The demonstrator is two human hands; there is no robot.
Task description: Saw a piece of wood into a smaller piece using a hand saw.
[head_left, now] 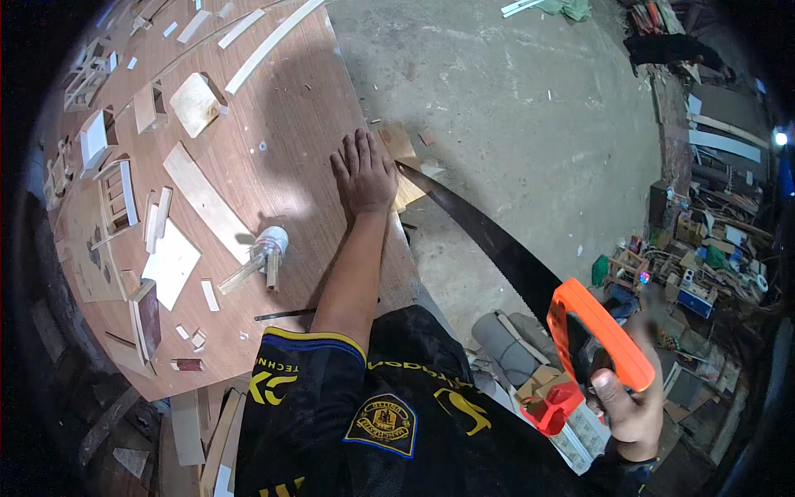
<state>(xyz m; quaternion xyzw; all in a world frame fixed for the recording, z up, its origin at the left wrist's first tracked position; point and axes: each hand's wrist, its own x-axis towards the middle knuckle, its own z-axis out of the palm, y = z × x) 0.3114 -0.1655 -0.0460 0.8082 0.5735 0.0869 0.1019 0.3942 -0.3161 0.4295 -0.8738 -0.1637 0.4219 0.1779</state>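
Observation:
My left hand (pixel 364 176) lies flat at the right edge of the wooden table (pixel 302 195), palm down and fingers stretched forward. Just beyond its thumb side a pale piece of wood (pixel 407 194) juts past the edge; how far it runs beneath the palm is hidden. My right hand (pixel 633 414) is wrapped around the orange and black handle of a handsaw (pixel 489 236). The dark toothed blade slants up and left from the handle, and its tip reaches the pale wood beside my left hand.
On the table are a glue bottle (pixel 273 240), a long pale board (pixel 207 201), a pencil-like dark stick (pixel 284 314) and several small wooden models and offcuts. Rolled grey material (pixel 505 344) and a red plastic thing (pixel 553 409) lie below. Clutter lines the right side.

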